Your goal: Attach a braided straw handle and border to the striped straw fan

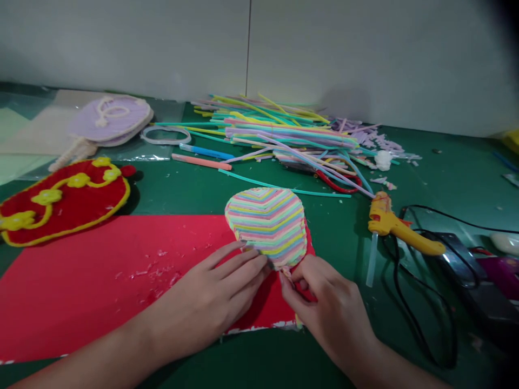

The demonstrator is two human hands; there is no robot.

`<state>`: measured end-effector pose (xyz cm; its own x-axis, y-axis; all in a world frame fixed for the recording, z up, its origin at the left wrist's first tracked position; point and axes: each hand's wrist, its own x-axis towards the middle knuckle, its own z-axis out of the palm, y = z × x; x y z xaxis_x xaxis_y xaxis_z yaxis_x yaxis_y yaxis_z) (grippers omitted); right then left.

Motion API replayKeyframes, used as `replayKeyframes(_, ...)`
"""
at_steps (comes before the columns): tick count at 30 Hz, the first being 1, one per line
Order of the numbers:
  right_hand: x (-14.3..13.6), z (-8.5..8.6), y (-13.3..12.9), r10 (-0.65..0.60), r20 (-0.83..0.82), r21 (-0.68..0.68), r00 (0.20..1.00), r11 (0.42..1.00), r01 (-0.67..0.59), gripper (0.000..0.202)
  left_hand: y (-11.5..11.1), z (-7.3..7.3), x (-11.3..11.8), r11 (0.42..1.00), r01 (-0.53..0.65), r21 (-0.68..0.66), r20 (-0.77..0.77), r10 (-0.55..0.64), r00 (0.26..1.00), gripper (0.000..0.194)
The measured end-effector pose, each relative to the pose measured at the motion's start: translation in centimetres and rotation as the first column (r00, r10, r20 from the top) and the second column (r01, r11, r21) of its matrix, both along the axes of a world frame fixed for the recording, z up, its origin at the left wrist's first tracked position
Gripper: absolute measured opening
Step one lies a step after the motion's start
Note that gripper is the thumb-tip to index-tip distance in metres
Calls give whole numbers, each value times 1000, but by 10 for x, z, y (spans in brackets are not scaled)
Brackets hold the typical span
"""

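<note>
A heart-like rounded fan (267, 224), covered in pastel chevron stripes of pipe cleaner, is over the right end of a red sheet (81, 270). Along its lower left edge my left hand (214, 289) grips it, fingers bent over the rim and thumb hidden. At the fan's bottom tip, a short twisted stem (286, 272) is pinched between the thumb and fingers of my right hand (328, 302). The lower part of that stem is hidden behind the right hand.
Loose pipe cleaners (279, 129) lie heaped at the back with red-handled scissors (338, 183). A yellow glue gun (399, 227) with a black cord is at right. A red decorated piece (73, 200), a lilac fan (109, 119) and two pens (203, 161) are leftward.
</note>
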<state>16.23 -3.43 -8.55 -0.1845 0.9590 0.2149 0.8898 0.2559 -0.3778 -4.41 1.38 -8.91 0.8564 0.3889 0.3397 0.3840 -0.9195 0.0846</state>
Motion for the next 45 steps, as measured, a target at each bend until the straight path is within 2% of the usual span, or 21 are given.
replayKeyframes(9,0,1,1,-7,-14,1,1000,1000,7,21,-1,-4,-2,1000,3,7,-3,-3,1000,32)
replayKeyframes(20,0,1,1,2,-10,15,1000,1000,-1,21,-1,-1,1,1000,-8,-6,28,8,1000,32)
replayKeyframes(25,0,1,1,-4,-27,-3,1000,1000,4,21,2,4,5,987,-83,-140,82,96,992,35)
replayKeyframes(29,0,2,1,-6,-27,-3,1000,1000,6,21,5,8,2,943,-52,-329,81,83,993,32)
replayKeyframes(31,0,2,1,-12,-22,-3,1000,1000,12,22,6,10,0,924,-36,-382,104,81,991,29)
replayKeyframes(36,0,2,1,-11,-25,-2,1000,1000,11,21,7,12,-1,908,-74,-411,102,127,987,36)
replayKeyframes(40,0,2,2,-11,-12,-4,1000,1000,11,23,7,11,-1,903,-39,-428,121,100,988,26)
replayKeyframes(45,0,1,0,-16,-28,-5,999,1000,16,20,6,11,0,919,-70,-387,87,113,990,34)
